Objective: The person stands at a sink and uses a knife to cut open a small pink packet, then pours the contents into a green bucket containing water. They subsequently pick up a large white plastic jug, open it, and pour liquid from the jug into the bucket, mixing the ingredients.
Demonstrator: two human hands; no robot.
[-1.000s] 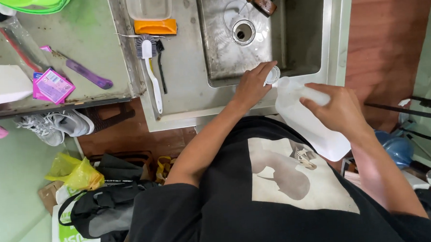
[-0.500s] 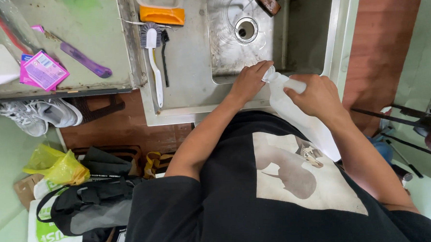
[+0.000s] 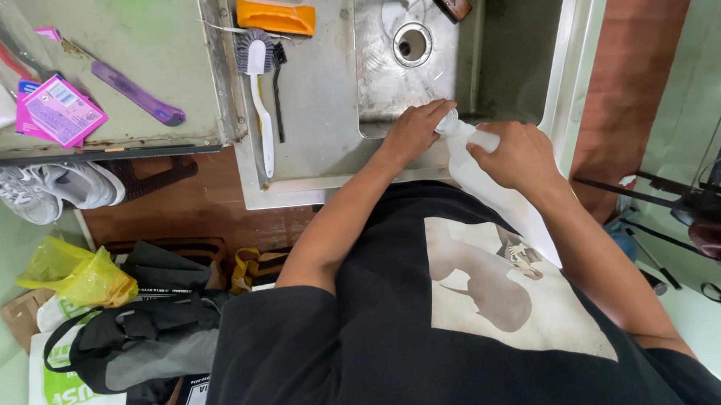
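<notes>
I hold a large white plastic jug [image 3: 490, 193] tilted over the front rim of the steel sink [image 3: 452, 69]. My right hand [image 3: 516, 155] grips the jug's neck from above. At the jug's mouth, my left hand [image 3: 414, 131] is closed around the small cap or opening. The jug's lower body rests against my black shirt. The sink's drain [image 3: 412, 44] lies just beyond my hands.
A white-handled scrub brush [image 3: 260, 85] and an orange sponge [image 3: 275, 16] lie on the drainboard. A purple tool [image 3: 137, 92] and pink packets [image 3: 61, 110] sit on the left counter. Sneakers [image 3: 48, 190], a yellow bag [image 3: 76, 276] and a black bag [image 3: 131, 342] crowd the floor.
The jug has swung more upright against my body, its mouth closer to the sink rim. Both hands stayed on it; the view shifted slightly.
</notes>
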